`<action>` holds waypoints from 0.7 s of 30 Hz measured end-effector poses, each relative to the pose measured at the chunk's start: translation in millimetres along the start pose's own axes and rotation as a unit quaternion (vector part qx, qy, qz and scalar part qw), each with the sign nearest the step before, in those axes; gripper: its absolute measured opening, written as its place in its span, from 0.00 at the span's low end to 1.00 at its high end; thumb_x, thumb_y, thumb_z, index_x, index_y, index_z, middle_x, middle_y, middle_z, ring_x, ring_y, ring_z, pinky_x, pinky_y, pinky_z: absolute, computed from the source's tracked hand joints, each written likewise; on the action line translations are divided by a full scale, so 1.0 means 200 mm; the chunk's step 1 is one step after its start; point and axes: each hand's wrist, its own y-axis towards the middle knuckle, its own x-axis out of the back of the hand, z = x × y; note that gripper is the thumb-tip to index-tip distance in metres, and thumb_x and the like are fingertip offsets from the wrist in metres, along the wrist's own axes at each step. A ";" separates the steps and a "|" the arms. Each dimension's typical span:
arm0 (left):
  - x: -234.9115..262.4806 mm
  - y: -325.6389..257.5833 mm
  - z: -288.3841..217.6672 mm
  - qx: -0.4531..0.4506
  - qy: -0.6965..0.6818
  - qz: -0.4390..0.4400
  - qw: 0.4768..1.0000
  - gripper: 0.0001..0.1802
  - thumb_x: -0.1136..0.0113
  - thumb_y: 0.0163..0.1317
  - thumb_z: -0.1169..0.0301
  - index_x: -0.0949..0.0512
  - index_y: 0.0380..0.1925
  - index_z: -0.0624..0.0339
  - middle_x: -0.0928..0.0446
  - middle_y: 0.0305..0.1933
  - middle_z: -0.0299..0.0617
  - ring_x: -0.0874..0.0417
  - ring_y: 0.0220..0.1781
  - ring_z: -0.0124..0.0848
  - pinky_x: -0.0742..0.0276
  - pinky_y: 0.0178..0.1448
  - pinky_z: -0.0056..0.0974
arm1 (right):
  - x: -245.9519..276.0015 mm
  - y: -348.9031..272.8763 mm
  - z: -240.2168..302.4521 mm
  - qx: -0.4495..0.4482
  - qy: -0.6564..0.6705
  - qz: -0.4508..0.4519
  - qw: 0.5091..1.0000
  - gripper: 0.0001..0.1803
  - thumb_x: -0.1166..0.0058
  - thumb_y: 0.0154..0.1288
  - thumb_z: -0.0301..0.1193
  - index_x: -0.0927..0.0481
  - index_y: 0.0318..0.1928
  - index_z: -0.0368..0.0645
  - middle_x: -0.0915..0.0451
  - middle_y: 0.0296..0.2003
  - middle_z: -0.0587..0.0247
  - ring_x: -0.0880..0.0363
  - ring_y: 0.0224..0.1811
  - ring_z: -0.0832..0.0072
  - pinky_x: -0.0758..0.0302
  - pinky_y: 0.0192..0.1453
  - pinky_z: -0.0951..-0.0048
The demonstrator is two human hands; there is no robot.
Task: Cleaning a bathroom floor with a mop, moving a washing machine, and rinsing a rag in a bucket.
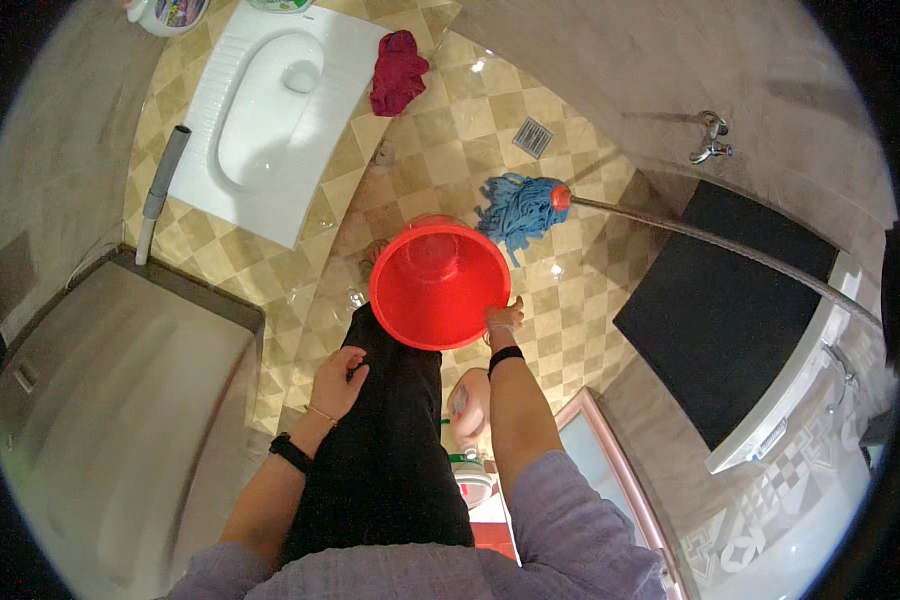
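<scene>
I see the round red plastic bucket held up over the tan checkered tile floor, its open mouth facing my camera, roughly over the middle of the floor. My right hand has its fingers clenched on the bucket's right rim, grasping it. My left hand rests on my black trouser leg with its fingers released, holding nothing. Just beyond the bucket, toward the far edge of the floor, lies a blue string mop head with a red collar, its long metal handle running off to the right. A square metal floor drain sits farther out. At the far left corner is a white ceramic squat toilet pan, with a crumpled dark red cloth just beside it.
</scene>
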 end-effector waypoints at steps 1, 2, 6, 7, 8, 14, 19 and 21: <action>0.01 0.00 0.04 0.061 -0.055 0.001 0.997 0.14 0.41 0.51 0.73 0.28 0.39 0.61 0.24 0.35 0.45 0.22 0.39 0.37 0.26 0.44 0.37 | 0.00 -0.06 0.14 -0.103 -0.099 -0.028 0.989 0.36 0.37 0.41 0.33 0.37 0.52 0.36 0.25 0.42 0.49 0.25 0.44 0.64 0.27 0.49 0.66; -0.04 0.04 0.03 0.105 -0.128 0.013 0.986 0.14 0.40 0.51 0.73 0.28 0.38 0.62 0.24 0.36 0.45 0.22 0.40 0.36 0.27 0.45 0.36 | 0.06 -0.02 0.11 -0.107 -0.101 -0.038 0.988 0.36 0.37 0.41 0.33 0.37 0.52 0.36 0.25 0.42 0.49 0.25 0.44 0.64 0.27 0.49 0.66; -0.29 0.23 0.01 0.055 -0.144 0.041 0.987 0.22 0.36 0.47 0.69 0.29 0.43 0.64 0.24 0.40 0.47 0.23 0.43 0.36 0.27 0.48 0.36 | 0.34 0.21 -0.17 0.100 0.099 0.034 0.989 0.17 0.42 0.45 0.33 0.29 0.36 0.41 0.23 0.28 0.47 0.23 0.30 0.59 0.26 0.37 0.64; -0.27 0.28 0.07 0.109 -0.089 -0.021 0.990 0.29 0.34 0.45 0.66 0.32 0.47 0.65 0.26 0.44 0.49 0.24 0.46 0.37 0.28 0.49 0.35 | 0.29 0.14 -0.06 0.231 0.085 0.020 0.969 0.16 0.43 0.46 0.33 0.29 0.35 0.39 0.23 0.27 0.46 0.23 0.30 0.56 0.26 0.36 0.63; -0.24 0.31 0.14 0.162 -0.032 -0.087 0.982 0.37 0.31 0.44 0.62 0.35 0.52 0.67 0.27 0.47 0.51 0.25 0.49 0.38 0.28 0.51 0.35 | 0.27 0.04 0.12 0.272 0.099 0.016 0.957 0.17 0.43 0.46 0.32 0.29 0.36 0.38 0.23 0.28 0.45 0.23 0.32 0.54 0.26 0.36 0.61; -0.26 0.59 0.11 0.491 -0.366 -0.024 0.790 0.49 0.29 0.42 0.57 0.45 0.60 0.66 0.33 0.55 0.54 0.31 0.58 0.41 0.28 0.54 0.44 | 0.56 -0.12 0.66 0.292 0.075 0.059 0.952 0.27 0.43 0.47 0.37 0.31 0.47 0.36 0.24 0.34 0.40 0.25 0.36 0.45 0.28 0.42 0.55; -0.43 0.81 -0.13 0.308 -0.664 0.065 0.678 0.33 0.38 0.50 0.69 0.40 0.55 0.66 0.30 0.51 0.49 0.26 0.50 0.38 0.24 0.52 0.45 | 0.86 0.21 0.62 0.388 0.244 0.112 0.882 0.19 0.46 0.55 0.29 0.29 0.47 0.36 0.22 0.35 0.57 0.23 0.35 0.71 0.26 0.38 0.69; -0.54 0.97 -0.17 0.260 -0.629 0.006 0.732 0.26 0.43 0.51 0.75 0.36 0.52 0.62 0.28 0.48 0.44 0.22 0.42 0.35 0.20 0.41 0.40 | 1.01 0.48 0.51 0.220 0.138 0.146 0.955 0.17 0.56 0.65 0.37 0.29 0.47 0.36 0.23 0.37 0.55 0.24 0.36 0.71 0.28 0.42 0.68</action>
